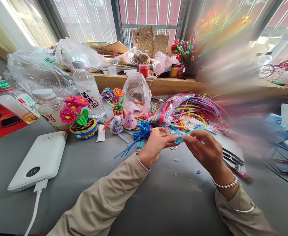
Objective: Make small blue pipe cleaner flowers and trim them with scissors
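Note:
A light blue pipe-cleaner flower is pinched between my two hands above the grey table. My left hand grips its left side with thumb and fingers. On its right side, the fingertips of my right hand are closed on the flower and its light blue stem. Just behind my left hand are dark blue pipe-cleaner flowers with stems trailing to the lower left. Small light blue pieces lie beside them. My palms are partly turned away from view.
A white power bank with a cable lies at left. A pink flower pot, a water bottle and crocheted figures stand behind. Bundled pipe cleaners lie past my hands; pliers lie at right. The upper right is blurred.

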`<state>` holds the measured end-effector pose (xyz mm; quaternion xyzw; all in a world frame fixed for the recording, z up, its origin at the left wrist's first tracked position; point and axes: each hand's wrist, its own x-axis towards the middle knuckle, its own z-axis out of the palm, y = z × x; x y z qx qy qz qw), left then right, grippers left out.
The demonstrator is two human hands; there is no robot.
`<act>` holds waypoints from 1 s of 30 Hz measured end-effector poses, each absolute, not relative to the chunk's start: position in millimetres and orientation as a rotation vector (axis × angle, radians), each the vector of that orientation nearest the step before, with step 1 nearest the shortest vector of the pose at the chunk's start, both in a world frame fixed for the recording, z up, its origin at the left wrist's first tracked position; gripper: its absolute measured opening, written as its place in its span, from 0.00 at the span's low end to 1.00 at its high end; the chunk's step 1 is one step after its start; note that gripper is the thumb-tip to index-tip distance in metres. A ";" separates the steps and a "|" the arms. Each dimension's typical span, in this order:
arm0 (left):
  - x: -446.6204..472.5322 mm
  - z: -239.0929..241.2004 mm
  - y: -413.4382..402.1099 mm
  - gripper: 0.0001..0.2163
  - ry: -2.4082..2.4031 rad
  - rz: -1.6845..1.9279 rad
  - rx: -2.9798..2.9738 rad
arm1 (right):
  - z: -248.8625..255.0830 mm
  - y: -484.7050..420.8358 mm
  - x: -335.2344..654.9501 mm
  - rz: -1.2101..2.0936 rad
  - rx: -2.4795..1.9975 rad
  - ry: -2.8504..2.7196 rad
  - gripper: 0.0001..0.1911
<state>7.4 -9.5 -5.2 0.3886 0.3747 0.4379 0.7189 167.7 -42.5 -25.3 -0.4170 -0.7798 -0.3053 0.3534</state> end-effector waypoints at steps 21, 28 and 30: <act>11.6 -9.6 -18.6 0.18 0.831 1.310 1.162 | -31.2 -39.6 150.1 -0.211 -1.199 -1.692 0.07; 11.5 -8.2 -13.9 0.21 0.803 1.251 0.979 | -31.2 -32.6 156.6 0.842 -1.039 -1.433 0.07; 11.7 -7.8 -13.9 0.21 0.812 1.240 0.963 | -31.9 -31.0 156.9 1.013 -0.964 -1.345 0.08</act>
